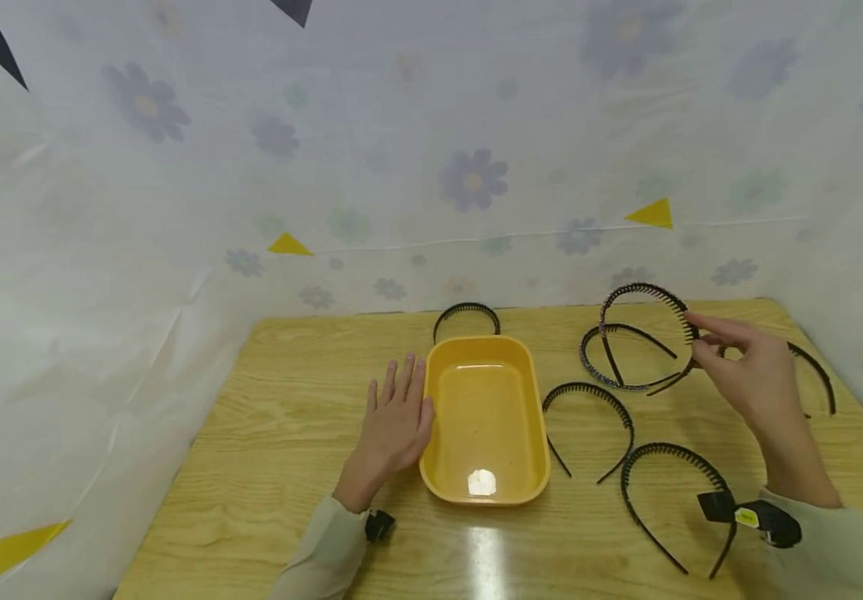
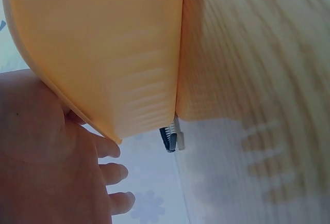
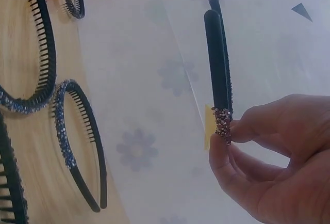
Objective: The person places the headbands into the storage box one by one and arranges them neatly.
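Observation:
My right hand (image 1: 761,371) pinches a black toothed headband (image 3: 219,69) between thumb and fingers, raised above the table. Pinkish glittering beads cover its band near the fingertips in the right wrist view. Below it lies another headband, with blue glitter (image 3: 63,136). Fingers straight, my left hand (image 1: 394,429) rests against the left rim of a yellow tray (image 1: 538,417). No item lies in the tray. Just right of the tray is a toothed headband (image 1: 630,417), and a further one (image 1: 675,448) lies nearer me, partly overlapped by the right wrist's camera strap.
Behind the tray a headband (image 1: 466,307) shows only its upper arc. Another headband (image 1: 821,371) lies at the far right, partly hidden by my right hand. The wooden table (image 1: 274,467) meets a flower-printed white sheet (image 1: 371,167) at its back and sides.

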Tool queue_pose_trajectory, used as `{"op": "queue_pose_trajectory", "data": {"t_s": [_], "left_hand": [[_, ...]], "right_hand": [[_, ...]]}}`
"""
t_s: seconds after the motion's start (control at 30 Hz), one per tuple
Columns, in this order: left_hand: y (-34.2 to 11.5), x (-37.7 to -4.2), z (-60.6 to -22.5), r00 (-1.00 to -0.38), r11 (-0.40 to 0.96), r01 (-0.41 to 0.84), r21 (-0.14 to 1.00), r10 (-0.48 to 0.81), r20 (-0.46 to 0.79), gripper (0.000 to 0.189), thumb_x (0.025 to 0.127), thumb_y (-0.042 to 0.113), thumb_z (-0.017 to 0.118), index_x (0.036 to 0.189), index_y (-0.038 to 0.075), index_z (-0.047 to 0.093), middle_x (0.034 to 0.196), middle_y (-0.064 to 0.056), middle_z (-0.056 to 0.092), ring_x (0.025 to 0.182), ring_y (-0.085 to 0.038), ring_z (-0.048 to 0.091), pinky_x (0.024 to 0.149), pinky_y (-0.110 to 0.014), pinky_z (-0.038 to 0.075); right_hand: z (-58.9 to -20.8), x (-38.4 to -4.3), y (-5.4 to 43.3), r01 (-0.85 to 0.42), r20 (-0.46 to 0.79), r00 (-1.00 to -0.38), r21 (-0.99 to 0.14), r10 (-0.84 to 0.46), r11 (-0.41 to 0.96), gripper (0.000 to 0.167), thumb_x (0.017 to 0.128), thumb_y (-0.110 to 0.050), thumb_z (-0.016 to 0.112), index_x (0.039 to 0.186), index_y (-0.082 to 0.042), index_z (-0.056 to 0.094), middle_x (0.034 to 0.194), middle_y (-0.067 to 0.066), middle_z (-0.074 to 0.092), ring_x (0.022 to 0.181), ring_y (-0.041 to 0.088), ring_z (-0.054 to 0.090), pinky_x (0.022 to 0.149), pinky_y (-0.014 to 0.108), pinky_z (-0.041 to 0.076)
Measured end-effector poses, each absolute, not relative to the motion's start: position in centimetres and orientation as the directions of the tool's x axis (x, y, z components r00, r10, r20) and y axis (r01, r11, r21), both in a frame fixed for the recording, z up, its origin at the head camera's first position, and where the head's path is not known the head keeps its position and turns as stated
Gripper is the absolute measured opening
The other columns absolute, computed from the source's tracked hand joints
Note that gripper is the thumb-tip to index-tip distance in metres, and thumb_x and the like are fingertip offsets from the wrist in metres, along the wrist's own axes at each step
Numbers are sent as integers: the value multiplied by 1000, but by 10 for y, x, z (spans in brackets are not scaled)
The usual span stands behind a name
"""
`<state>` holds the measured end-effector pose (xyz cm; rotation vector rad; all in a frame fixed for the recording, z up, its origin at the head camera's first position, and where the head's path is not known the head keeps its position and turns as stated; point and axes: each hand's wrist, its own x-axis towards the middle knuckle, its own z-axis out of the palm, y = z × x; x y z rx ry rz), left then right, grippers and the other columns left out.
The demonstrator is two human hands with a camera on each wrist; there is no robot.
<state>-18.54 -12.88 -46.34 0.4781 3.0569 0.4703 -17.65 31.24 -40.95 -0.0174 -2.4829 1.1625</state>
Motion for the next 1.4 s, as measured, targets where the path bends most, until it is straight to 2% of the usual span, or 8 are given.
{"op": "queue_pose_trajectory", "data": {"t_s": [0.17, 0.27, 0.37, 0.5, 0.6, 0.73, 1.0, 1.4], "left_hand": [[-130, -185, -464, -956, 910, 287, 299, 292, 29, 58, 112, 31, 28, 166, 10, 17, 171, -11, 9, 157, -35, 3, 122, -63, 4], [-129, -185, -464, -957, 910, 283, 304, 290, 25, 58, 112, 31, 28, 166, 10, 17, 171, -11, 7, 157, -35, 2, 122, -63, 4], [-128, -185, -464, -956, 908, 284, 307, 291, 23, 58, 112, 30, 28, 166, 10, 16, 172, -10, 6, 157, -34, 2, 122, -62, 3], [-127, -185, -464, -956, 907, 285, 309, 292, 24, 59, 112, 31, 27, 166, 11, 15, 172, -11, 7, 157, -34, 1, 122, -62, 3], [-127, -184, -465, -956, 907, 286, 310, 293, 23, 59, 112, 31, 27, 166, 11, 15, 172, -11, 7, 157, -33, 1, 122, -62, 4], [-126, -183, -464, -957, 907, 281, 315, 291, 15, 59, 112, 32, 26, 166, 11, 14, 171, -8, 4, 157, -33, 0, 122, -62, 4], [-126, -183, -465, -960, 904, 270, 332, 280, 20, 59, 112, 30, 27, 166, 9, 15, 172, -11, 7, 157, -34, 1, 122, -62, 3], [-121, -185, -465, -958, 910, 277, 309, 286, 19, 60, 112, 32, 25, 166, 10, 13, 172, -9, 4, 157, -33, 1, 122, -62, 4]], "right_hand": [[-409, -182, 296, -188, 372, -915, -733, 154, 654, 38, 98, -9, 62, 136, -7, 68, 116, -23, 55, 57, -3, 44, 36, 25, 28], [-407, -185, 286, -193, 371, -917, -735, 148, 650, 38, 98, -9, 62, 136, -7, 68, 123, -5, 60, 46, -2, 44, 34, 25, 28], [-405, -187, 277, -196, 363, -921, -747, 143, 635, 39, 98, -10, 62, 137, -9, 68, 127, 5, 60, 60, -6, 56, 34, 26, 28], [-405, -187, 267, -222, 369, -921, -761, 126, 610, 38, 99, -11, 63, 137, -11, 68, 126, 1, 61, 83, -10, 56, 35, 26, 28], [-408, -186, 261, -248, 372, -924, -764, 93, 595, 38, 99, -11, 65, 137, -12, 68, 127, 2, 63, 98, -9, 53, 49, 18, 39], [-412, -185, 255, -272, 369, -928, -765, 51, 584, 38, 99, -10, 66, 137, -11, 68, 131, 12, 63, 101, -7, 54, 79, 10, 43], [-417, -188, 240, -331, 398, -917, -765, 2, 553, 35, 97, -4, 68, 132, -8, 71, 129, 15, 64, 95, -7, 55, 54, 17, 43], [-423, -186, 218, -369, 406, -913, -785, -36, 498, 34, 96, 1, 66, 130, -1, 71, 128, 19, 64, 94, -7, 56, 74, 7, 50]]}}
